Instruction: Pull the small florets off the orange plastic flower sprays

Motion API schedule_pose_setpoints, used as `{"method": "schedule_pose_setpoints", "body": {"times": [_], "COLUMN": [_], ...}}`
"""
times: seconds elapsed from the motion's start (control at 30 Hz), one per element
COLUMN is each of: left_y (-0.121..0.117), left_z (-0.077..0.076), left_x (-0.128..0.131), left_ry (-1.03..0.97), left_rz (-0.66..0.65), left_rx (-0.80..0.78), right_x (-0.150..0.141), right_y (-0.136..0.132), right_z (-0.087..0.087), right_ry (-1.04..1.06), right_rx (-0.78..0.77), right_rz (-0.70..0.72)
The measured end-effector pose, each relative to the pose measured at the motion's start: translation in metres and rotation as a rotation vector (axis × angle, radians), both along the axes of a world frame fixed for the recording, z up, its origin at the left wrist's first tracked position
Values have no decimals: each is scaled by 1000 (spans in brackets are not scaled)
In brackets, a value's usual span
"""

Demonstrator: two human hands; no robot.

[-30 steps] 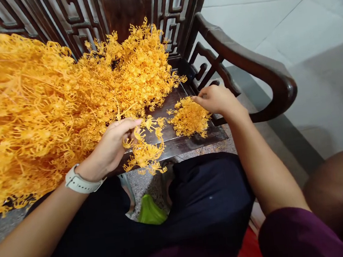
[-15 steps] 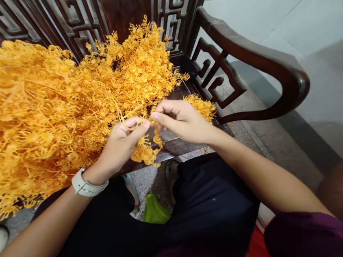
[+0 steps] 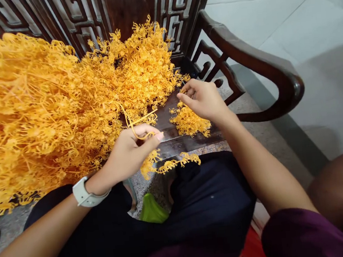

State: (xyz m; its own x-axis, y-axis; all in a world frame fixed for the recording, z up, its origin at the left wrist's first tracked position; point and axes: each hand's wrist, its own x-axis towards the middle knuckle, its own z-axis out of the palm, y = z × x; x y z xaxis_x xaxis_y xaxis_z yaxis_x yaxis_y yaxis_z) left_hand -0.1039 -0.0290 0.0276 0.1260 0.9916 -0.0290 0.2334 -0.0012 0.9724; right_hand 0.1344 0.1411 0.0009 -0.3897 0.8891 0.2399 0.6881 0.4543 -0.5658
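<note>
A big heap of orange plastic sprigs (image 3: pixel 49 104) covers the dark wooden bench seat (image 3: pixel 173 142). My left hand (image 3: pixel 131 151), with a white watch (image 3: pixel 84 193) on the wrist, is closed on the stem of one orange sprig (image 3: pixel 169 164) that hangs over the seat's front edge. My right hand (image 3: pixel 203 98) is pinched shut over a small pile of picked orange pieces (image 3: pixel 189 122) near the seat's right end; a small orange bit seems to be between its fingertips.
The bench has a carved lattice back (image 3: pixel 86 15) and a curved armrest (image 3: pixel 253 66) at the right. My dark-trousered legs (image 3: pixel 204 207) are below, with a green item (image 3: pixel 151 210) on the floor between them. Pale floor tiles (image 3: pixel 285 14) lie to the right.
My right hand came from the small pile to my left hand, pulled at the sprig, then went back over the pile. The held sprig now hangs lower over the seat edge.
</note>
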Motion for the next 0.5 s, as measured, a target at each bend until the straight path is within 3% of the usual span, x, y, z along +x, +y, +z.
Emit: {"method": "schedule_pose_setpoints", "body": {"times": [0.17,0.27,0.4,0.5], "left_y": [12,16,20,24], "left_z": [0,3,6,5], "left_x": [-11,-15,-20,-24], "left_ry": [-174,-267,-325,-354], "left_rz": [169,260,307,312], "left_rx": [-107,-189,-230,-225], "right_x": [38,52,59,53], "right_y": [26,33,36,30], "right_z": [-7,-14,-17,-13], "right_ry": [-341,-479,-500,-378], "right_rx": [-59,-104,-84,-54], "right_rz": [-175,-206,-240,-177]}}
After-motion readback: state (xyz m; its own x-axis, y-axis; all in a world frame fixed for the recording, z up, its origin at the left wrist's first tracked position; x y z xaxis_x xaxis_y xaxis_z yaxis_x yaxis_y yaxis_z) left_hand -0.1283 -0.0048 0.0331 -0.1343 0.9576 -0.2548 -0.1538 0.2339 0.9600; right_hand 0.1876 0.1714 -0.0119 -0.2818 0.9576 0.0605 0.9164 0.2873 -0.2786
